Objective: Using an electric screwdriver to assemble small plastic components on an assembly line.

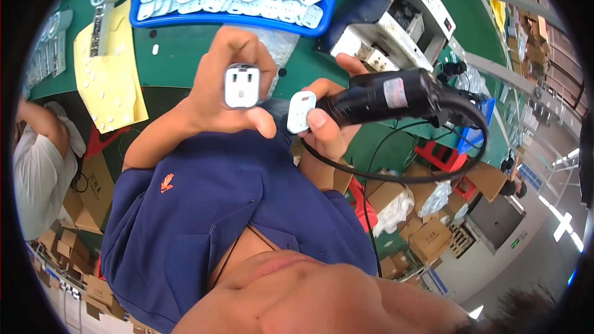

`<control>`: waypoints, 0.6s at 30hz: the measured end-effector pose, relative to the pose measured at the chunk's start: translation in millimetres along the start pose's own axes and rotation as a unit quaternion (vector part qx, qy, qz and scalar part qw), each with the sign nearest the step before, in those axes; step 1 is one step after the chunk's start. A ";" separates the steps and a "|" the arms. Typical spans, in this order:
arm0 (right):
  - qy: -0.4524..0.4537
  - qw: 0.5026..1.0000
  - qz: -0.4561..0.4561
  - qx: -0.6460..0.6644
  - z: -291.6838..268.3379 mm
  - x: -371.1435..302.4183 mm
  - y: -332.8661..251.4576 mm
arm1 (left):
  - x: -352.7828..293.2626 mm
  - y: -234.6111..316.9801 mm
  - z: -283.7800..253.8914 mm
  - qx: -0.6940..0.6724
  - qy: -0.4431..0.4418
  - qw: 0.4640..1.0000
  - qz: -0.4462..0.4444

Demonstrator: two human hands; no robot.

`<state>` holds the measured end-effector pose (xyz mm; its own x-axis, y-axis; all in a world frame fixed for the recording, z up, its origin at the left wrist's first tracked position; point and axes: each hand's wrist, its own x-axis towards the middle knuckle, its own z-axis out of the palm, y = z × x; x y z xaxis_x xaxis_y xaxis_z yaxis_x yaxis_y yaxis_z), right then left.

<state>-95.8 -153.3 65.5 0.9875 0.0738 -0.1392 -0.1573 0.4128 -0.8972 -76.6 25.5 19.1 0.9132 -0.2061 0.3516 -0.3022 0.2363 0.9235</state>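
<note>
My left hand is closed round a white slotted housing, seen end-on. Two dark upright slots show in its rounded face; the rest of it is hidden by my palm. Beside it, my right hand pinches a pale blue oval plate with a small slot near its top. That same hand is also wrapped round the front of a thick black cylindrical tool, which lies level and points toward the plate. Its front tip is hidden. The plate and the housing are apart.
A blue tray heaped with similar pale plates sits on the green table. Right of it stands a black-and-white machine. Left lie yellow paper and a grey round-headed device. A thick black cable loops below the tool. A person sits left.
</note>
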 end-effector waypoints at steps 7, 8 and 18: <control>0.020 0.998 -0.037 -0.051 -6.1 -6.9 0.9 | 30.2 -14.3 14.3 0.047 -0.210 0.974 0.070; 0.014 0.996 -0.044 -0.075 -12.6 -6.5 6.5 | 31.0 -15.1 15.4 0.024 -0.217 0.974 0.060; 0.065 0.992 -0.105 0.035 -29.8 -12.1 2.5 | 46.1 -38.4 12.9 0.101 -0.280 0.953 0.047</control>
<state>-107.9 -180.2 52.4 0.9907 -0.1359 -0.0094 0.0558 0.4684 -0.8818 -26.4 -5.3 1.9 0.6071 -0.6814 0.4088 -0.4734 0.1031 0.8748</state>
